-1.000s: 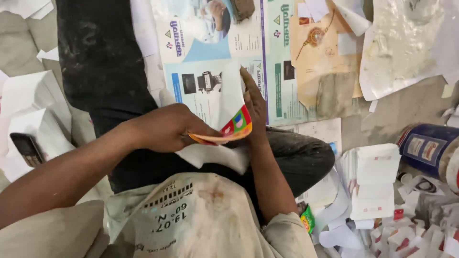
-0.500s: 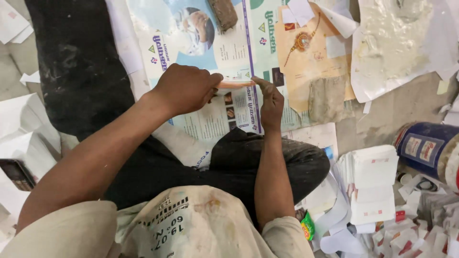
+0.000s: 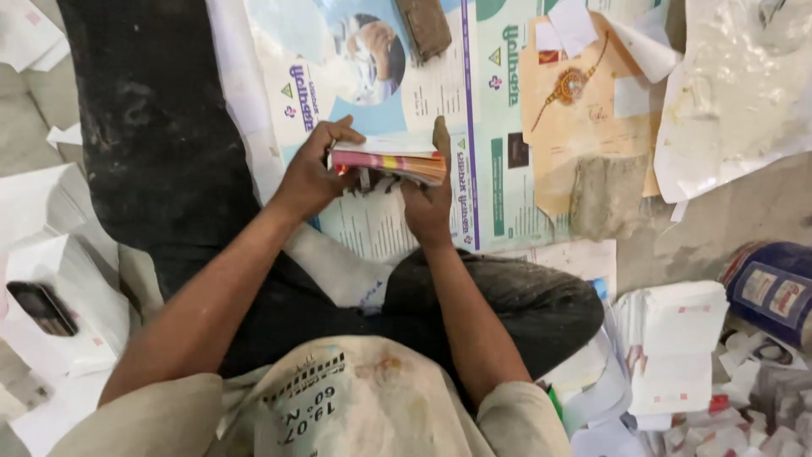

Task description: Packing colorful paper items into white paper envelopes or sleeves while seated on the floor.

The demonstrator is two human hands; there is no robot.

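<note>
A thick stack of paper sheets with coloured edges (image 3: 391, 159) is held flat just above a large printed poster (image 3: 397, 76) spread on the floor. My left hand (image 3: 311, 173) grips the stack's left end, fingers curled over its top. My right hand (image 3: 430, 199) supports the right end from below, thumb raised along the stack's far side. Both forearms reach out over my dark-trousered crossed legs.
A brown brush-like block (image 3: 425, 27) lies on the poster's far end. An orange card with a bracelet (image 3: 575, 101) lies right of the poster, crumpled white plastic (image 3: 744, 93) beyond it. White paper stacks (image 3: 677, 347) and a blue tin (image 3: 774, 288) sit right; a phone (image 3: 42, 309) left.
Both hands have carried the paper stack forward from my lap out over the poster, and the stack now lies flat between them.
</note>
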